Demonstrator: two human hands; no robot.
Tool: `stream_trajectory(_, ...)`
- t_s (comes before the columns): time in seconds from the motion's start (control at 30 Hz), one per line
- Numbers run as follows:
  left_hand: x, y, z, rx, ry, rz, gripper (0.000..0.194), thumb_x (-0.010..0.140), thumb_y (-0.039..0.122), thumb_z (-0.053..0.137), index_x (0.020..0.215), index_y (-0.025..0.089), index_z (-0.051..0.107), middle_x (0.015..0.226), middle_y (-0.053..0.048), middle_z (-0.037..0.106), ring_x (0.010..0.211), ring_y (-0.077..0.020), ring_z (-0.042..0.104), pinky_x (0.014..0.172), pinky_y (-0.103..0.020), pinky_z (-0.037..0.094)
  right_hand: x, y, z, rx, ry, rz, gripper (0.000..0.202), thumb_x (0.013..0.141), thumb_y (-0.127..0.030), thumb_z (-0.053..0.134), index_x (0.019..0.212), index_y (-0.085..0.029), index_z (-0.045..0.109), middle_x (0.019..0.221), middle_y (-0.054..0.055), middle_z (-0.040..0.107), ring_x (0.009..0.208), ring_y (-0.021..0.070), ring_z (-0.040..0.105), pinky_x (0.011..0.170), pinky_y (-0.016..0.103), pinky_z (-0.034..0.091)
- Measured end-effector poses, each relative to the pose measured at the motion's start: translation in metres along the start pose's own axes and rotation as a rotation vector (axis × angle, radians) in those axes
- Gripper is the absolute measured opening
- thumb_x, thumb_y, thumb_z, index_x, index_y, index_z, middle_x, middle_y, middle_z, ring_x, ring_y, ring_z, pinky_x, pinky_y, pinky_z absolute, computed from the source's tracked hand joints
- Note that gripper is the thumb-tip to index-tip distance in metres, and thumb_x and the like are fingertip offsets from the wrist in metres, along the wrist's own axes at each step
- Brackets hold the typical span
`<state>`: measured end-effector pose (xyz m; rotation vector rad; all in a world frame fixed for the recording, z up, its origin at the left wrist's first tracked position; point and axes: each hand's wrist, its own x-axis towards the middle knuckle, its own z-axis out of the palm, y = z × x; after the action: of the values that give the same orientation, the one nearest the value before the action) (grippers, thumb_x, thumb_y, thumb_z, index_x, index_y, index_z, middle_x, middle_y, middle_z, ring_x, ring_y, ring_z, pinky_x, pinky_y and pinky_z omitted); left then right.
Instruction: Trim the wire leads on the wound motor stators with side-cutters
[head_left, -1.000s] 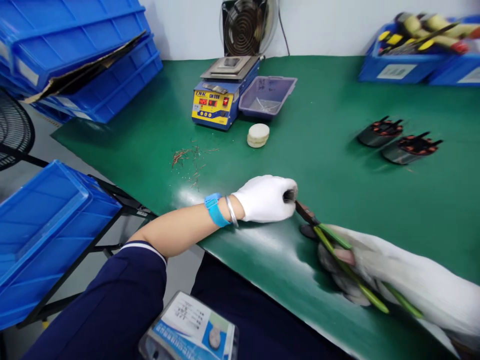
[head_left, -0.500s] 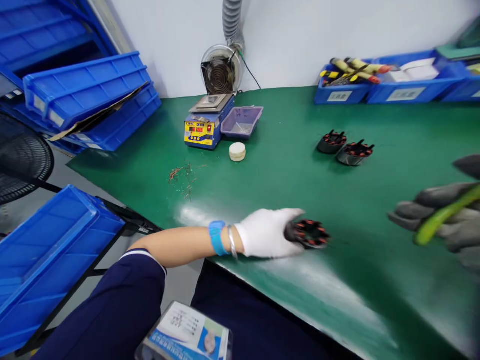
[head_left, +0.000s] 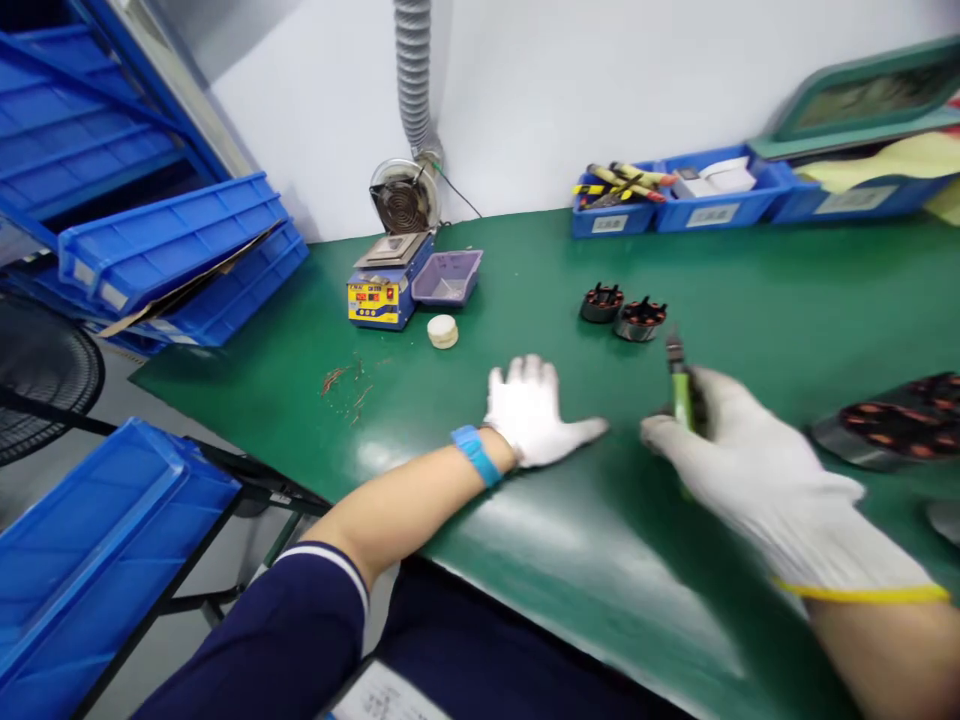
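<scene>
While the left hand [head_left: 531, 412] was spread wide over the table [head_left: 525, 300], the right hand [head_left: 742, 455] held green-handled cutters [head_left: 681, 392], two copper-wound cores [head_left: 639, 322] at its eleven o'clock.

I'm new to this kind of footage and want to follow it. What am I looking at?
No robot works here: these are a person's own gloved hands, seen by one camera worn on the head, looking forward and down. The left hand is spread open, with nothing seen in it. The right hand holds green-handled pliers. On the green table, beyond the pliers, stand two dark round parts with copper-coloured windings; more, blurred, show at the right edge. Further left are a blue-and-yellow device, a purple tray, a pale round pad and thin coppery scraps.
</scene>
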<state>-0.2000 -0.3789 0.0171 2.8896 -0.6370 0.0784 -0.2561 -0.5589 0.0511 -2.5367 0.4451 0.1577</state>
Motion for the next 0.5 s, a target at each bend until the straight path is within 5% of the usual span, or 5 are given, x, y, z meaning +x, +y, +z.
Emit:
stream_trajectory(0.07, -0.010, -0.033, -0.005, 0.046, 0.013, -0.108, 0.090, 0.089, 0.072, 0.050, 0.146, 0.003, 0.045, 0.158, -0.030, 0.041, 0.147, -0.0449, 0.038, 0.119, -0.066, 0.030, 0.002, -0.004, -0.005, -0.094, -0.081, 0.085, 0.070, 0.090, -0.063, 0.041, 0.147, -0.023, 0.042, 0.120, 0.023, 0.068, 0.101, 0.0435, 0.068, 0.082, 0.055, 0.052)
stream_trajectory(0.17, -0.012, -0.071, -0.011, 0.134, 0.086, -0.369, 0.087, 0.089, 0.064, 0.055, 0.151, 0.006, 0.039, 0.164, -0.027, 0.033, 0.152, -0.0428, 0.033, 0.123, -0.060, 0.028, 0.005, 0.004, -0.016, -0.225, -0.085, 0.088, 0.063, 0.092, -0.062, 0.034, 0.138, -0.023, 0.051, 0.131, 0.025, 0.063, 0.108, 0.0465, 0.066, 0.081, 0.058, 0.050)
stream_trajectory(0.23, -0.003, -0.079, -0.011, 0.127, 0.170, -0.313, 0.087, 0.088, 0.057, 0.059, 0.155, 0.008, 0.034, 0.167, -0.025, 0.028, 0.154, -0.0381, 0.031, 0.125, -0.052, 0.029, 0.004, 0.012, -0.018, -0.310, -0.086, 0.034, 0.060, 0.093, -0.059, 0.033, 0.136, -0.022, 0.053, 0.135, 0.024, 0.060, 0.107, 0.0454, 0.066, 0.080, 0.058, 0.049)
stream_trajectory(0.33, 0.026, -0.062, -0.003, 0.026, 0.224, -0.088, 0.081, 0.090, 0.049, 0.057, 0.157, 0.013, 0.032, 0.169, -0.019, 0.026, 0.151, -0.0315, 0.039, 0.122, -0.043, 0.036, -0.002, 0.017, -0.012, -0.386, -0.123, -0.151, 0.052, 0.090, -0.054, 0.044, 0.127, -0.021, 0.059, 0.127, 0.020, 0.062, 0.105, 0.0409, 0.066, 0.079, 0.053, 0.050)
stream_trajectory(0.5, 0.082, -0.006, 0.013, -0.051, 0.211, 0.069, 0.059, 0.091, 0.028, 0.051, 0.149, 0.018, 0.046, 0.169, -0.014, 0.028, 0.137, -0.0289, 0.054, 0.115, -0.041, 0.045, -0.003, 0.020, 0.003, -0.448, -0.032, -0.302, 0.062, 0.086, -0.058, 0.051, 0.130, -0.016, 0.063, 0.119, 0.021, 0.062, 0.106, 0.0402, 0.062, 0.080, 0.050, 0.052)
